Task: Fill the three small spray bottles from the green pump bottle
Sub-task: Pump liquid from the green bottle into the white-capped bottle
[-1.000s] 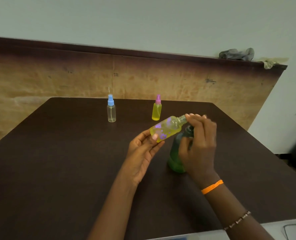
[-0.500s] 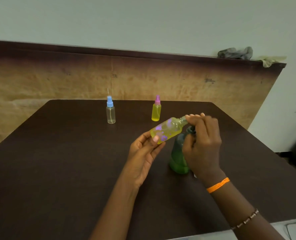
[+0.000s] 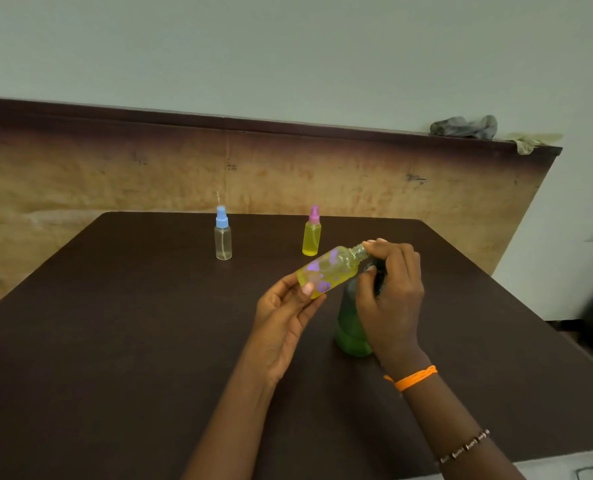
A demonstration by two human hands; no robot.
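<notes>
Closest to the person, the right forearm crosses the dark brown table [image 3: 115, 341], wearing a beaded bracelet [image 3: 465, 446] and, nearer the wrist, an orange band [image 3: 414, 375]. The right hand [image 3: 390, 299] is curled over the top of the green pump bottle [image 3: 350, 327], which stands upright on the table; the hand hides the pump head, so only the green body shows below it. The fingertips of that hand bunch at the open threaded neck of a yellow flowered bottle [image 3: 326, 271], which has no cap on. The left hand [image 3: 284, 317] holds this bottle off the table by its base, thumb on the near side and fingers behind, tilted with its neck toward the pump. It looks well filled with yellow liquid.

Farther back stand two capped spray bottles, well apart: a pink-capped bottle [image 3: 311, 233] full of yellow liquid, and to its left a blue-capped bottle [image 3: 223, 237] that looks almost clear.

Behind the table runs a worn tan wall panel [image 3: 115, 174] with a dark ledge, where a grey rag [image 3: 465, 127] and a pale yellowish cloth [image 3: 530, 142] lie at the right end. Above is a pale wall [image 3: 288, 46].
</notes>
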